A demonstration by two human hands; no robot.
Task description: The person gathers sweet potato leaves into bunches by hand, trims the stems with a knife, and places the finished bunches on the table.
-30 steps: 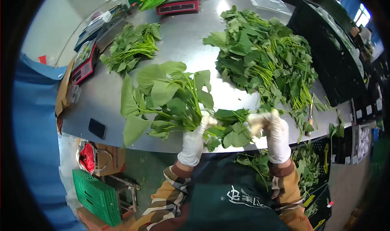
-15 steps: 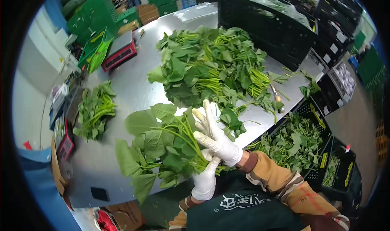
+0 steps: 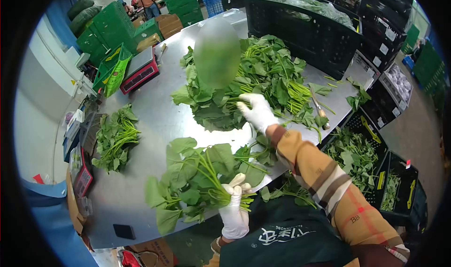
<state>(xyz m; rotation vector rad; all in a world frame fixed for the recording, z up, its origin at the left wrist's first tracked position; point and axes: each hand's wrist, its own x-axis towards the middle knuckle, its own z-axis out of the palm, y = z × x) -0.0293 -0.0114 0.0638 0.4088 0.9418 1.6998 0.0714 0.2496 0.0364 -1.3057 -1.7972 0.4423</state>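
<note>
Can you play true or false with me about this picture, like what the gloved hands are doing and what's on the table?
1. The left hand holds a leafy green bunch. True.
2. Both hands grip that bunch together. False: the right hand is apart from it, at the big pile of greens.
3. A black phone lies near the edge of the metal table. True.
4. There is no tool on the table. False: a wooden-handled tool lies there.
5. A smaller heap of greens lies toward the picture's left. True.
</note>
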